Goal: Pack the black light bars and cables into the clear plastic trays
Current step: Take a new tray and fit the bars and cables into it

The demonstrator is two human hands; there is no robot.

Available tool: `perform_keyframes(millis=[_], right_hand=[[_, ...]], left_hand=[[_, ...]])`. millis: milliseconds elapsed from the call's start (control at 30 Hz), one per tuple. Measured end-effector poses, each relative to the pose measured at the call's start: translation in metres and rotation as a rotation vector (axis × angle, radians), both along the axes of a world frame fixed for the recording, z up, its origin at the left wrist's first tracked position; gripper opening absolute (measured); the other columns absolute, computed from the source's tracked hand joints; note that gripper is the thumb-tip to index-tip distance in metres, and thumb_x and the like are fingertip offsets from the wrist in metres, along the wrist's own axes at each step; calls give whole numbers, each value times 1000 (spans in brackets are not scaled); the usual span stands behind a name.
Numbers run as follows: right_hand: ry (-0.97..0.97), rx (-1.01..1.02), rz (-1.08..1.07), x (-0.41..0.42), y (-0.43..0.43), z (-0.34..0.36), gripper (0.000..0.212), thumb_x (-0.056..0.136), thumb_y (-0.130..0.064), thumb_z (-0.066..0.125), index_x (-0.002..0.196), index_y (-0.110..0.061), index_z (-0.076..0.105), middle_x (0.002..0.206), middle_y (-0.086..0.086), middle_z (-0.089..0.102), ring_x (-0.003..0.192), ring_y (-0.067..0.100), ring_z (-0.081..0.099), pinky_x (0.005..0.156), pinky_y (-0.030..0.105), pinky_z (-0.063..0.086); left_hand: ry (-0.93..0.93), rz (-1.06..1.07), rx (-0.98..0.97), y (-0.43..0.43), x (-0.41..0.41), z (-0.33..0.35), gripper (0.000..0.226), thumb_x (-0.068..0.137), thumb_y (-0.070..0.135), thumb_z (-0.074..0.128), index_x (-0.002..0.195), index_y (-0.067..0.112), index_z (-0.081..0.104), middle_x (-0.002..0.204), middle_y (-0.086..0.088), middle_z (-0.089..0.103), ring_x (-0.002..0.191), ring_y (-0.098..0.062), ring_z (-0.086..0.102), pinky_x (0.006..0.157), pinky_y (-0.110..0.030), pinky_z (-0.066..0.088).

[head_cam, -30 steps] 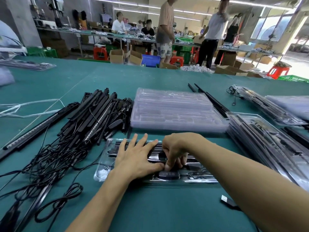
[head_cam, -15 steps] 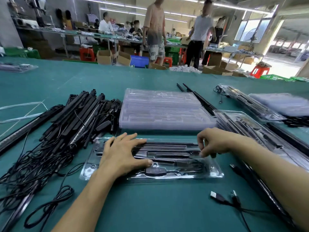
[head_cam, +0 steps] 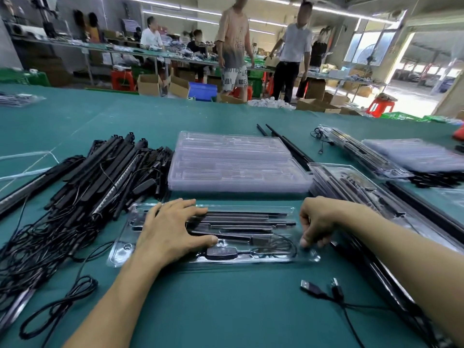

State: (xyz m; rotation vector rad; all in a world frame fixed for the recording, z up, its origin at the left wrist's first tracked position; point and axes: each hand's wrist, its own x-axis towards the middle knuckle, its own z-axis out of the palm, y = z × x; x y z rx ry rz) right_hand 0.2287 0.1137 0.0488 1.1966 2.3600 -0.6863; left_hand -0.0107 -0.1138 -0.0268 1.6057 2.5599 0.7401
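A clear plastic tray lies on the green table in front of me. Black light bars fill its upper slots. A black controller and a coiled cable sit in its lower pockets. My left hand rests flat on the tray's left half, fingers straight. My right hand is at the tray's right end, its curled fingers and thumb pinching the plastic there.
A pile of loose light bars with tangled cables lies to the left. A stack of empty trays sits behind the tray, and packed trays lie to the right. A USB cable lies near my right forearm. People stand beyond the table.
My right hand left the tray's middle by the controller and moved to its right end. My left hand stayed flat on the left half.
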Motion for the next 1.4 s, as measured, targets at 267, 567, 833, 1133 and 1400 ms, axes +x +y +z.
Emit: perform_keyframes(millis=[267,567,833,1133,1400], right_hand=[[-53,-69,8,-3,6,-6,34,73,-15,87,71,-13,53,56,6,67,52,18,68,48,25,52],[40,-166,-161,16,1,-22,29,86,-14,74,72,-4,51,57,11,67,45,20,66,41,25,51],[-64,-294,-203,9,0,-12,23,90,-14,69,77,1,58,59,11,69,51,19,69,45,22,53],[132,-189,-323,29,-19,-14,34,95,-36,61,69,-14,65,60,0,49,49,13,41,42,21,33],[1177,-531,-862,6,-51,-10,14,101,-16,52,93,-5,57,83,14,62,54,27,69,45,26,55]], left_hand=[[11,13,81,1,2,-5,84,48,93,45,115,47,62,126,27,52,124,-1,41,113,-35,21],[-15,18,74,0,2,-3,80,49,92,51,115,47,62,127,27,52,125,-2,42,112,-34,22],[3,21,78,-1,2,-2,79,51,92,54,115,47,61,125,28,53,123,-1,43,111,-34,22],[-202,60,495,-4,0,-5,27,76,66,67,84,41,66,90,24,65,90,-3,62,84,-38,52],[-239,325,809,-22,-8,18,7,86,36,70,86,31,65,91,7,66,92,-21,63,80,-40,54]])
